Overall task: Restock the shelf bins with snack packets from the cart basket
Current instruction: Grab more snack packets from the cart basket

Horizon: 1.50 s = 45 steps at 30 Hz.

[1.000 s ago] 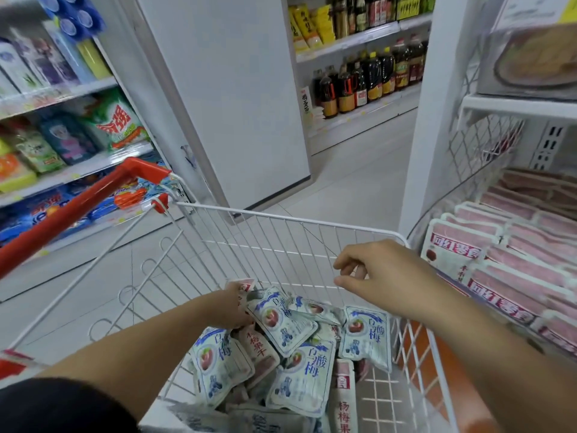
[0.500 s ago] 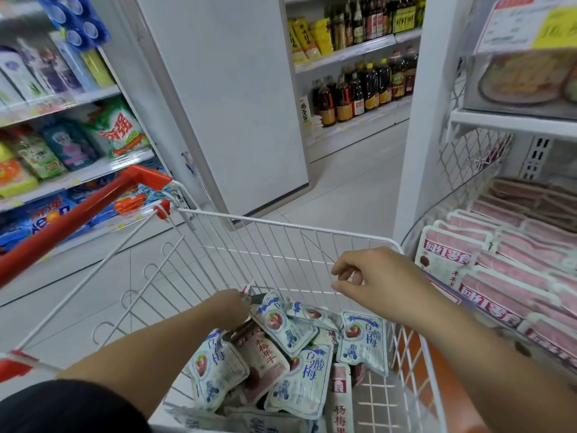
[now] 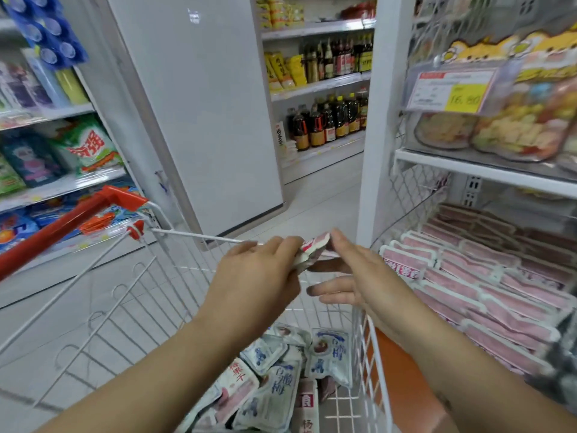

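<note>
A white wire cart basket (image 3: 199, 235) stands in front of me with several blue-and-white and pink snack packets (image 3: 281, 389) piled at its bottom. Above the basket my left hand (image 3: 259, 276) holds up a pink-and-white snack packet (image 3: 313, 248). My right hand (image 3: 352, 276) meets it from the right, thumb on the packet's top edge and fingers spread underneath. To the right, a low shelf bin (image 3: 487, 276) lies filled with rows of similar pink packets.
The cart's red handle (image 3: 68, 223) runs off to the left. A white shelf post (image 3: 384, 120) stands between cart and bin, with a wire mesh side. A shelf (image 3: 480, 165) with bagged snacks hangs above the bin. Detergent shelves line the left; bottles fill the far aisle.
My left hand has come up out of the basket with a pink packet. My right hand has opened and moved to the packet. The view has tilted upward.
</note>
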### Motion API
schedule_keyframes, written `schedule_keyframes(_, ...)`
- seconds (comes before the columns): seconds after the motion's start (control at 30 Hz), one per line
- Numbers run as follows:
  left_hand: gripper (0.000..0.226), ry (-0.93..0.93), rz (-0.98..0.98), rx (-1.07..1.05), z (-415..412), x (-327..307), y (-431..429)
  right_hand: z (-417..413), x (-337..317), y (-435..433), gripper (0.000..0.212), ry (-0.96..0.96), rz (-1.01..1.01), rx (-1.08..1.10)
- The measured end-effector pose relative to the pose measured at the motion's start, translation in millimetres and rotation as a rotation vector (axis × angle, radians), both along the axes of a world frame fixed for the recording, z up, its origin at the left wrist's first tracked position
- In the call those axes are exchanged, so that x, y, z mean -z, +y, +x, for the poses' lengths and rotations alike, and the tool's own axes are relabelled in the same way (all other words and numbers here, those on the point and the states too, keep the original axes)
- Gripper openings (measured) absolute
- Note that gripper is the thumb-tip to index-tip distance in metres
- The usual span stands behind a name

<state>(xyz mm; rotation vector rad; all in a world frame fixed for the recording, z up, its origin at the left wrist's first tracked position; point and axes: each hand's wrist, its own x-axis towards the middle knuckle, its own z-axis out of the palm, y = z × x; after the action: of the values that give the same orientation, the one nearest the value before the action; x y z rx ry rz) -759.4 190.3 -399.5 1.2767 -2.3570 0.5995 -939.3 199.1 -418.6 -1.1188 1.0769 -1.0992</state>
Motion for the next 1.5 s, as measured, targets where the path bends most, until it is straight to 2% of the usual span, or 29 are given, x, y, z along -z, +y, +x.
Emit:
schedule_keyframes(0.1,0.037,0.062,-0.056,0.088,-33,-3,-8,-22,-13,14,0.067,-0.209,0.055,0.027)
schedule_keyframes(0.17,0.04,0.049,-0.058,0.145,-58,-1,-13,-38,-17,18,0.062,-0.326,0.073,0.067)
schedule_keyframes(0.2,0.042,0.035,-0.044,0.166,-71,2,-16,-47,-18,18,0.053,-0.334,0.057,0.119)
schedule_keyframes(0.27,0.05,0.019,0.038,0.216,-92,6,-19,-64,-14,16,0.023,-0.227,0.014,0.231)
schedule_keyframes(0.3,0.055,0.015,0.12,0.247,-100,8,-22,-74,-10,13,0.016,-0.134,-0.012,0.268)
schedule_keyframes(0.37,0.067,0.001,0.331,0.289,-107,13,-30,-94,-7,11,0.018,0.084,-0.075,0.31)
schedule_keyframes(0.43,0.068,0.026,0.459,0.295,-109,20,-37,-113,-3,5,0.018,0.345,-0.182,0.328)
schedule_keyframes(0.5,0.064,0.126,0.561,0.262,-109,26,-43,-126,1,-5,0.018,0.65,-0.275,0.331)
schedule_keyframes(0.57,0.06,0.275,0.663,0.251,-111,29,-47,-130,6,-17,0.023,0.819,-0.272,0.325)
schedule_keyframes(0.67,0.059,0.459,0.779,0.26,-115,31,-51,-129,11,-30,0.027,0.813,-0.295,0.311)
schedule_keyframes(0.77,0.061,0.539,0.8,0.261,-119,32,-54,-129,9,-37,0.02,0.736,-0.336,0.352)
schedule_keyframes(0.87,0.065,0.582,0.781,0.242,-123,32,-59,-132,8,-42,0.009,0.736,-0.368,0.386)
schedule_keyframes(1.03,0.071,0.587,0.8,0.181,-125,38,-64,-137,15,-45,0.019,0.84,-0.367,0.318)
schedule_keyframes(1.2,0.067,0.569,0.812,0.202,-124,42,-63,-146,11,-34,0.028,0.822,-0.334,0.363)
schedule_keyframes(1.27,0.068,0.538,0.837,0.212,-128,43,-60,-146,10,-34,0.036,0.871,-0.342,0.381)
schedule_keyframes(1.4,0.074,0.422,0.756,0.214,-130,54,-60,-125,29,-38,0.07,0.937,-0.235,0.326)
schedule_keyframes(1.5,0.071,0.319,0.675,0.22,-130,57,-63,-115,45,-43,0.071,1.013,-0.23,0.267)
